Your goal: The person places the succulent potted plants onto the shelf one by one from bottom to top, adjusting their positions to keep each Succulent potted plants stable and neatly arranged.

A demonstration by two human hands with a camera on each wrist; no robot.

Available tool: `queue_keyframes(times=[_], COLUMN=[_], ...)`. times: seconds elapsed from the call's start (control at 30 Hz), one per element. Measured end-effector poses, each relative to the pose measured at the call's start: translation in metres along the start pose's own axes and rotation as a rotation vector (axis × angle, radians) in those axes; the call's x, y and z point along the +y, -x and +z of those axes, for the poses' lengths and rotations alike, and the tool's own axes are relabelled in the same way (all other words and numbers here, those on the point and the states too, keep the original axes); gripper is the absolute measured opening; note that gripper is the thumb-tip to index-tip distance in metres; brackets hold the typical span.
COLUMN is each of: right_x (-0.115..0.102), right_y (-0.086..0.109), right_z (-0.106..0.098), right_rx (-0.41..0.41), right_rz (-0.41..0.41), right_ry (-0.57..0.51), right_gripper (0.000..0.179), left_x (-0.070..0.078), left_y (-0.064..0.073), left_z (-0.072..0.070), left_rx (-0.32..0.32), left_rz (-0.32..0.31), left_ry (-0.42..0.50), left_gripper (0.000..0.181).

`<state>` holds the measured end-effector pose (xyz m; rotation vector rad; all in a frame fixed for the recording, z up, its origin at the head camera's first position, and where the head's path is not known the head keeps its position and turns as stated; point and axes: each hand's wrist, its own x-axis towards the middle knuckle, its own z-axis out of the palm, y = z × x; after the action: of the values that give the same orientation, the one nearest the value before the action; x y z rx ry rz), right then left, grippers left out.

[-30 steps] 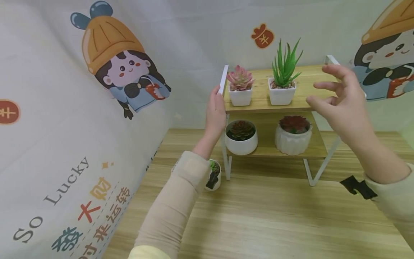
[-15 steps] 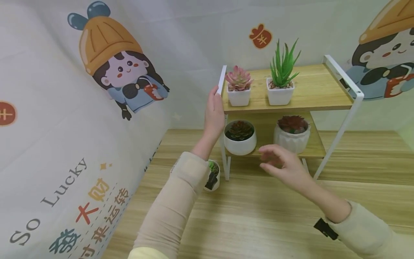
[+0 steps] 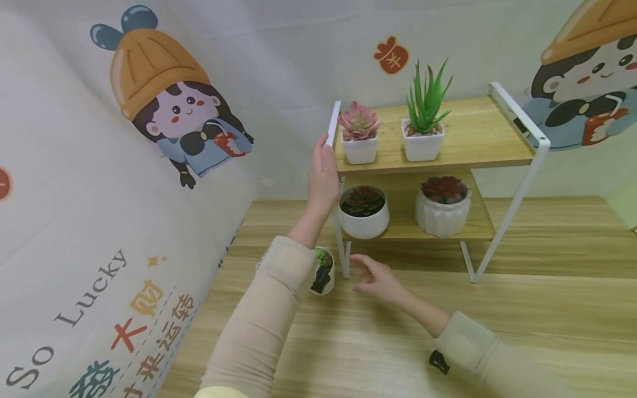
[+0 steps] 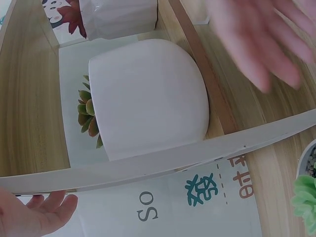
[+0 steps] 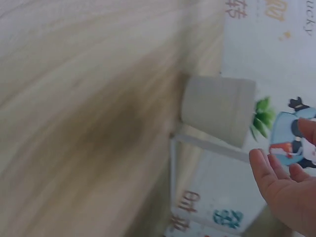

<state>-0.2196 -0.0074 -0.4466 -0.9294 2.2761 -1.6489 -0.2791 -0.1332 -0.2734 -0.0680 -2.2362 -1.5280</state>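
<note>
My left hand (image 3: pixel 322 179) grips the left white upright (image 4: pixel 123 170) of a two-tier plant shelf (image 3: pixel 483 130). In the left wrist view its fingertips (image 4: pixel 67 206) show beside the frame. My right hand (image 3: pixel 375 279) is low by the shelf's left foot, fingers apart and loosely bent, holding nothing. Just left of it, on the wood-grain surface, stands a small potted green plant (image 3: pixel 323 272) in a whitish pot, partly hidden by the left sleeve. The right wrist view shows this pot (image 5: pixel 217 108) apart from the right fingers (image 5: pixel 264 168).
On the top tier stand a pink succulent (image 3: pixel 359 135) and a green aloe-like plant (image 3: pixel 423 116) in square white pots. Below are a round white pot (image 3: pixel 363 221) and a ribbed white pot (image 3: pixel 442 215) with dark red succulents. Printed cloth (image 3: pixel 293 66) hangs behind and left.
My right hand has come down from the shelf's upper right, across its front, to the small pot at lower left. The left hand stays on the upright. The view has shifted slightly.
</note>
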Motion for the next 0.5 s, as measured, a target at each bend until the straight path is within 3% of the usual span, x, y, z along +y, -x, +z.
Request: queue_keyframes(times=[0.27, 0.5], right_x=[0.017, 0.027], right_y=[-0.015, -0.022], right_z=[0.039, 0.064], right_rx=[-0.029, 0.055], right_rz=[0.171, 0.193], right_ry=[-0.134, -0.123], right_gripper=[0.07, 0.081], left_x=[0.0, -0.001], left_y=[0.0, 0.001], left_z=[0.0, 0.0], left_rx=[0.003, 0.01], left_rz=[0.004, -0.001], left_ry=[0.003, 0.019], left_gripper=[0.048, 0.05])
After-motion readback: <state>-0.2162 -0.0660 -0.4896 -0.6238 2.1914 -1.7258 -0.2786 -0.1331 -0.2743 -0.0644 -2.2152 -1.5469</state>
